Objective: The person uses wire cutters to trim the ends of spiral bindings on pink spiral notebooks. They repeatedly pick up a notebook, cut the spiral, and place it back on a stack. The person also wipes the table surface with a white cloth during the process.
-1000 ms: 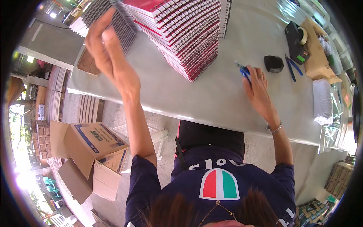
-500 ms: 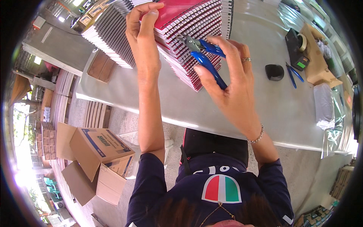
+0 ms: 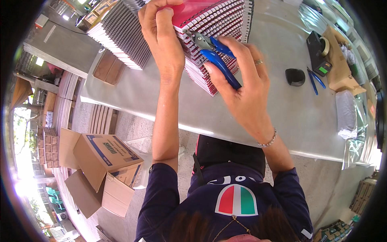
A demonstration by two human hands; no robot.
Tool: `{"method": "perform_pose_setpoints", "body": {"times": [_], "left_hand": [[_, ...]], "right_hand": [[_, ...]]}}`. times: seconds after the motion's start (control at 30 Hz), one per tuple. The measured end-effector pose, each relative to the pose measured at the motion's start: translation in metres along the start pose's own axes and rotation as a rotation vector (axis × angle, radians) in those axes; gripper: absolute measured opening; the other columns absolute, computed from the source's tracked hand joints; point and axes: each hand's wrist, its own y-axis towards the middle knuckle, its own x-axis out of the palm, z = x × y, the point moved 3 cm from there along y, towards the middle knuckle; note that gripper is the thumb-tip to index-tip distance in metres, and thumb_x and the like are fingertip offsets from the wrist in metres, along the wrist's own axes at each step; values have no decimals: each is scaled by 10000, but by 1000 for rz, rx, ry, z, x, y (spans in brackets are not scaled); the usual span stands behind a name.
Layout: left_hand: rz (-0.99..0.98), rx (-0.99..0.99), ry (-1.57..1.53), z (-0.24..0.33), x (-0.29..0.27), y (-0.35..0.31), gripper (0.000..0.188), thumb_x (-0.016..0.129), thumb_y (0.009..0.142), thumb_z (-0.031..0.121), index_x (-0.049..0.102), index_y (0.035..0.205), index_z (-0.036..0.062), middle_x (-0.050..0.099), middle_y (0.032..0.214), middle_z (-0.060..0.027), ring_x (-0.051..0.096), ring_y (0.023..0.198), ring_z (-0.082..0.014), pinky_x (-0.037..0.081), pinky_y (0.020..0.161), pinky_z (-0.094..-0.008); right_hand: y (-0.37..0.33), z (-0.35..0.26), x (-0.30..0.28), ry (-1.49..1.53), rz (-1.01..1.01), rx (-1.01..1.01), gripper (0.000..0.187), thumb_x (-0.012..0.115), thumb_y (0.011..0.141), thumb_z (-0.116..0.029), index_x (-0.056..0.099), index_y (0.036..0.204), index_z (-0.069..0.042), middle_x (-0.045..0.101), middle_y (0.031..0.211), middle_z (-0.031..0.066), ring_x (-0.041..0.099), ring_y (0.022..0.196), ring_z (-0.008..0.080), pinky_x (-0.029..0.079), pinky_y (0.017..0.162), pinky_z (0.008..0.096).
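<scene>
A stack of spiral-bound notebooks (image 3: 204, 78) stands on the grey table, bindings turned toward me. The top one is a notebook with a red cover (image 3: 193, 10). My left hand (image 3: 163, 44) is closed on its near left corner, with thumb and fingers at the cover's edge. In my right hand (image 3: 250, 92) are blue-handled wire cutters (image 3: 219, 62), thumb on one handle and fingers round the other. Their metal jaws meet the binding's left end near that corner. Whether the jaws are closed on the wire is too small to tell.
Left of the stack stands a second notebook pile (image 3: 123, 34). At right on the table (image 3: 274, 113) lie a black rounded object (image 3: 295, 77), another pair of blue-handled cutters (image 3: 315, 80), a tape dispenser (image 3: 318, 54) and a cardboard box (image 3: 338, 66). An open carton (image 3: 107, 155) sits lower left.
Both hands stay at the red notebook. My left hand has shifted right along with the notebook corner. The cutters' jaws have moved slightly left and up, toward the binding's end.
</scene>
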Motion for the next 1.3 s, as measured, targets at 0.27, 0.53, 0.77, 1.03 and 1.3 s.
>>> {"method": "perform_pose_setpoints", "body": {"times": [0.27,0.53,0.77,1.03,1.3], "left_hand": [[-44,-89,-19,1,-3,-4,337,480,960,236,695,1003,-20,599,1104,-125,522,1120,-249,350,1038,-378],[55,146,0,-6,-1,0,285,494,925,183,684,868,-22,603,989,-118,527,1014,-234,377,977,-348],[22,157,-88,-4,2,2,263,477,916,139,674,862,-27,603,916,-103,533,935,-211,398,917,-338],[42,123,-28,1,0,0,254,464,915,123,664,853,-22,589,889,-91,522,912,-204,392,888,-321],[66,119,-36,0,3,1,259,469,924,143,654,848,-23,586,893,-94,523,903,-211,395,891,-325]], "right_hand": [[-1,-1,-4,298,-179,179,387,662,957,-288,614,1196,13,658,945,130,621,818,214,476,715,303],[-12,-3,0,-275,78,-185,519,794,808,-309,611,1251,-109,592,1117,110,510,982,307,396,857,441],[-11,-6,-1,-306,100,-190,507,802,798,-289,624,1234,-102,603,1116,96,528,983,280,392,852,417],[-1,5,-6,694,-486,671,382,721,898,-305,630,1147,-30,647,917,138,653,799,275,501,683,361],[-18,0,-3,-289,39,-122,454,761,849,-293,620,1221,-74,597,1074,142,525,971,314,417,852,425]]}}
